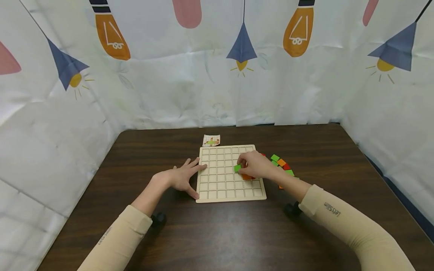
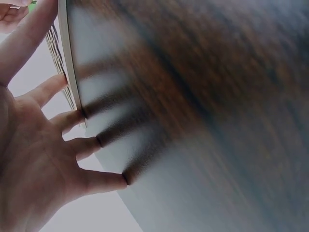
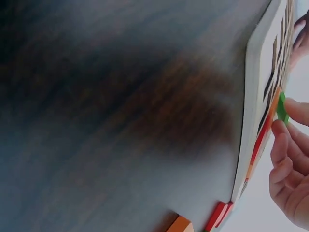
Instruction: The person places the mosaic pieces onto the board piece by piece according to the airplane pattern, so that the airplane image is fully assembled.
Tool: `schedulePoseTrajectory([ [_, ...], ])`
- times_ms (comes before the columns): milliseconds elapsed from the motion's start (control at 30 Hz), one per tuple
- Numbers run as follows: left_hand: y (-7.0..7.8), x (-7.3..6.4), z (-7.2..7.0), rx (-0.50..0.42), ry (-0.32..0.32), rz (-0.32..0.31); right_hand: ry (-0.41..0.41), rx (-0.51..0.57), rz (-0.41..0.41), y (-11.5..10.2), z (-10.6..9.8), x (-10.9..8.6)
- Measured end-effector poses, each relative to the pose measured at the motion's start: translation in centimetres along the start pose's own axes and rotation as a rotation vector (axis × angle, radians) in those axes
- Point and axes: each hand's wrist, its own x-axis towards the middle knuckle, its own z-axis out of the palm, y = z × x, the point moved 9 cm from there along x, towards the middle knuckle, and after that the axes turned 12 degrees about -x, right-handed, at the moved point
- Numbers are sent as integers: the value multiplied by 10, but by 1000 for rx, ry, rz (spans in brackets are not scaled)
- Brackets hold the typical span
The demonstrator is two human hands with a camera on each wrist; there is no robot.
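A pale wooden grid board [image 1: 221, 186] lies on the table. My left hand [image 1: 183, 176] spreads its fingers along the board's left edge, thumb at the near corner and a fingertip over the rim; its fingers [image 2: 104, 181] fan out against the table in the left wrist view. Between thumb and fingers, my right hand [image 1: 257, 164] pinches a green square tile [image 1: 237, 168] low over the grid, right of the middle. Just nearer to me, an orange tile [image 1: 246, 177] sits in the grid with a red one beside it, partly covered by the right hand.
Several loose green, orange and red tiles [image 1: 281, 162] lie on the table right of the board, some behind the right forearm. A small card [image 1: 211, 140] with a coloured grid pattern lies beyond the board's far left corner. A printed curtain [image 1: 190, 94] hangs behind the table.
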Motion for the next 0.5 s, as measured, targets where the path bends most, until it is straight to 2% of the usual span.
schedulePoseTrajectory([
  [500, 0, 0, 0, 6, 4, -4, -12, -18, -4, -2, 6, 3],
])
